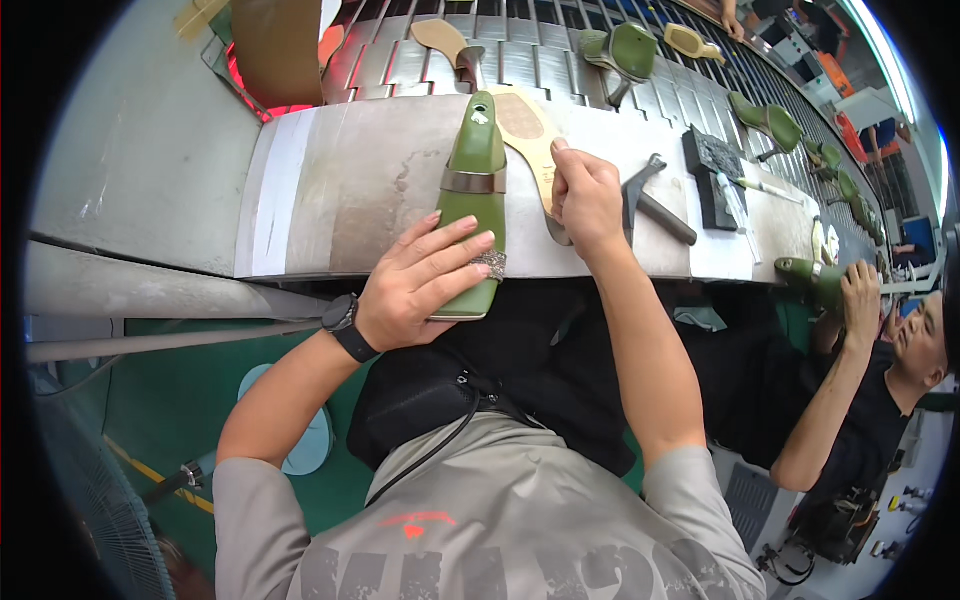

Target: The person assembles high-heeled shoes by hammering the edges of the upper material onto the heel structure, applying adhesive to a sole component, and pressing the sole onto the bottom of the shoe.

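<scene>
A green shoe last (472,205) lies lengthwise at the front edge of the bench, its narrow end with a hole pointing away from me. A brown metallic strap (474,182) and a glittery strap (490,264) cross it. My left hand (425,275) lies over its near part, fingers laid across it and closed on it; the thumb is mostly hidden. My right hand (590,198) is closed in a fist around the narrow part of a tan shoe sole (520,115). The sole's broad end lies beside the last, and a grey-brown end shows below my fist.
A hammer (660,210), a black block (712,165) and a white-handled brush (768,188) lie to the right. Behind the bench, a slatted conveyor (540,45) carries green lasts (632,52) and soles. A co-worker (850,380) at right handles another green last (808,278).
</scene>
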A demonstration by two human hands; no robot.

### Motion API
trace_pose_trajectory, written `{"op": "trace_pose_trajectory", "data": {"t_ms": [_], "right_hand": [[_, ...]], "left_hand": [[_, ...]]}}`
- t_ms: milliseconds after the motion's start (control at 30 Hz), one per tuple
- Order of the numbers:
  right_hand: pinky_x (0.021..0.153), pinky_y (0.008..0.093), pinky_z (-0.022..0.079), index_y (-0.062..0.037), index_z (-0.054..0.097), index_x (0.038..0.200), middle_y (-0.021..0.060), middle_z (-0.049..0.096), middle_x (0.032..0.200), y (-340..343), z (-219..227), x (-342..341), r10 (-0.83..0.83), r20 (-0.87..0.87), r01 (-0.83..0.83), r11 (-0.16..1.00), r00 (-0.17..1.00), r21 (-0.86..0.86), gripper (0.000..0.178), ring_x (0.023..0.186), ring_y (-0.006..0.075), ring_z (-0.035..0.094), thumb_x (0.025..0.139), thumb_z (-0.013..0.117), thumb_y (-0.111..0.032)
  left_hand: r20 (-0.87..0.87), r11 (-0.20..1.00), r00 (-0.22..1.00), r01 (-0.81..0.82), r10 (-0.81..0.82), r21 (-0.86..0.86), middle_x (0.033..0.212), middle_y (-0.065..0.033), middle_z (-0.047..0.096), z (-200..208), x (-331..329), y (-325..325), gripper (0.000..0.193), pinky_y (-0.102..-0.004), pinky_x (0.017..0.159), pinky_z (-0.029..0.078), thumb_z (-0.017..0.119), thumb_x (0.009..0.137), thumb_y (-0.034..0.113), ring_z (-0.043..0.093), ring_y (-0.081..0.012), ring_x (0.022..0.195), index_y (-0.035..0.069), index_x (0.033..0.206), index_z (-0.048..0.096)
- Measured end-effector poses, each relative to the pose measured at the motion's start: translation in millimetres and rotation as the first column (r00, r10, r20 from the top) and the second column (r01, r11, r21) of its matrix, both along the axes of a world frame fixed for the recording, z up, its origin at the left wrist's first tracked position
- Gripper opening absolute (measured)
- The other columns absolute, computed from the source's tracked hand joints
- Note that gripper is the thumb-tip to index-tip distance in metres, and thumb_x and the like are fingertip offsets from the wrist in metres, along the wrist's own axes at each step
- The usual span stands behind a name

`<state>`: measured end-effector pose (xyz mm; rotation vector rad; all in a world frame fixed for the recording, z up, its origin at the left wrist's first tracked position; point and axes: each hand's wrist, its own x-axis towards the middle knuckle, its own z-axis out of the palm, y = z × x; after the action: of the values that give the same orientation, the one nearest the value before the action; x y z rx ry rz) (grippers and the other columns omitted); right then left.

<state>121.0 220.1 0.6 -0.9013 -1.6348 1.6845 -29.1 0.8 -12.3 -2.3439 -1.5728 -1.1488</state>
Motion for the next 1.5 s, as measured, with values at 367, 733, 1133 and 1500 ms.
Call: {"op": "trace_pose_trajectory", "data": {"t_ms": [367,733,1133,1500], "right_hand": [[0.094,0.0325,0.049,0.0051,0.061,0.113,0.0226,0.063,0.126,-44.9,-16.0,49.9,-0.153,0.091,0.091,0.872,0.984,0.48,0.02,0.106,0.0239,0.062,0.098,0.067,-0.007],[0.104,0.0416,0.051,-0.0021,0.062,0.11,0.0292,0.047,0.152,-116.1,-37.1,153.3,-0.177,-0.236,0.183,0.983,0.955,0.003,0.012,0.128,0.0279,0.059,0.108,0.054,-0.011],[0.107,0.0445,0.047,0.0087,0.057,0.134,0.0318,0.055,0.142,-45.1,-13.4,55.8,-0.366,0.037,0.179,0.538,0.93,0.824,0.052,0.128,0.0446,0.058,0.088,0.075,-0.006],[0.115,0.0445,0.042,0.0101,0.051,0.141,0.0257,0.058,0.141,-81.7,43.1,23.7,0.126,-0.223,0.07,0.708,0.967,0.703,0.064,0.131,0.034,0.059,0.084,0.078,-0.003]], "left_hand": [[0.128,0.999,0.991,0.05,-0.048,-0.008,0.138,-0.0174,0.066,-9.2,-2.1,0.1,0.064,-0.056,0.118,0.038,0.083,0.083,0.016,0.06,-0.0382,0.133,0.01,0.139,0.053],[0.228,0.998,0.973,0.005,-0.017,0.055,0.144,-0.0264,0.059,-23.3,-4.7,6.6,0.091,-0.0537,0.113,0.045,0.092,0.076,0.017,0.056,-0.0457,0.135,0.006,0.149,0.039],[0.357,0.999,0.933,-0.041,0.029,0.026,0.134,-0.0186,0.068,40.9,-8.2,13.6,0.05,-0.0514,0.118,0.039,0.085,0.082,0.01,0.059,-0.0359,0.135,0.005,0.128,0.066],[0.903,0.987,0.4,-0.036,0.157,-0.155,0.104,-0.0102,0.075,116.1,-1.0,29.3,0.032,-0.0305,0.086,0.057,0.078,0.094,0.016,0.071,-0.0145,0.093,-0.006,0.116,0.07]]}}
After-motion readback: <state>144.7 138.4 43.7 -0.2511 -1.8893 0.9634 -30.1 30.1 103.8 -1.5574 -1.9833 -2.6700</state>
